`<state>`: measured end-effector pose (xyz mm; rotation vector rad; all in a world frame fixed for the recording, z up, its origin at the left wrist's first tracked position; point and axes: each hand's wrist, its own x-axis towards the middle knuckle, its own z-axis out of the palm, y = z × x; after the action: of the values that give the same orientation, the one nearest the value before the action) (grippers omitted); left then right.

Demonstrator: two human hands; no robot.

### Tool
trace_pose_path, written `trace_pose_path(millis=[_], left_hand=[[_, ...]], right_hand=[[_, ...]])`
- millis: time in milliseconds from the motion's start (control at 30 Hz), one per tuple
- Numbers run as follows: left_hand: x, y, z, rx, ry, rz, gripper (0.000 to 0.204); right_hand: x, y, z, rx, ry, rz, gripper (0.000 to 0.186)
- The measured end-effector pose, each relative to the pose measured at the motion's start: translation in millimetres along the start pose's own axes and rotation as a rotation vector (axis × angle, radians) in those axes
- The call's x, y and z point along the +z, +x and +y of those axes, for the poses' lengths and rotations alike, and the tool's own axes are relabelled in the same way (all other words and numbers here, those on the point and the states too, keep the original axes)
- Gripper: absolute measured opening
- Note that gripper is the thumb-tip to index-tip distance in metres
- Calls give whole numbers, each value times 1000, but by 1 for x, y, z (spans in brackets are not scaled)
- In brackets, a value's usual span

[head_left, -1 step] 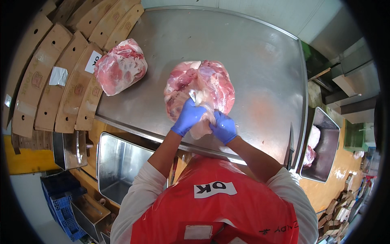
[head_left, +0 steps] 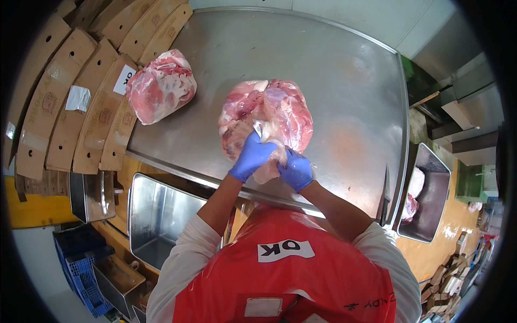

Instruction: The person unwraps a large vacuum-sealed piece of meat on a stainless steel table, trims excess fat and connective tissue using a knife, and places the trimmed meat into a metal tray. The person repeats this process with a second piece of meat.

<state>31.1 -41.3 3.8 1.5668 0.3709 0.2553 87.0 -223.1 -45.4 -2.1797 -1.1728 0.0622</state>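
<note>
A large block of raw pink meat (head_left: 288, 110) lies on the steel table in front of me, with clear plastic film (head_left: 263, 171) gathered at its near side. My left hand (head_left: 252, 157), in a blue glove, is closed on the film against the meat's near left edge. Also gloved in blue, my right hand (head_left: 296, 170) grips the bunched film just to the right. Fingertips of both hands are partly hidden in the folds. Further left, a second block of meat (head_left: 161, 89) rests on the table against the cardboard boxes.
Brown cardboard boxes (head_left: 83, 116) are stacked along the left side. A long knife (head_left: 385, 196) lies at the right edge of the steel table (head_left: 344, 70). Below the near edge stands a metal tub (head_left: 161, 220); another tub (head_left: 431, 215) on the right holds meat.
</note>
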Motion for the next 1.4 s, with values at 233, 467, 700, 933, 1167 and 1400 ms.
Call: trace_pose_path(millis=[233,467,700,933,1167,1400], left_hand=[[-12,-59,9,489,496,16,77],[10,-23,-50,241,29,333,55],[-37,-1,-8,-159,-879,202,32],[-35,26,40,-136,-604,149,36],[-32,13,72,134,-78,-23,32],[-68,48,57,329,360,315,44]], right_hand=[[-53,23,-34,649,1086,-105,17],[-70,98,-66,374,927,-251,19],[-60,69,-5,346,1017,-233,34],[-26,-2,5,277,562,-167,98],[-30,40,-35,66,371,77,102],[-16,73,-30,375,1028,160,43]])
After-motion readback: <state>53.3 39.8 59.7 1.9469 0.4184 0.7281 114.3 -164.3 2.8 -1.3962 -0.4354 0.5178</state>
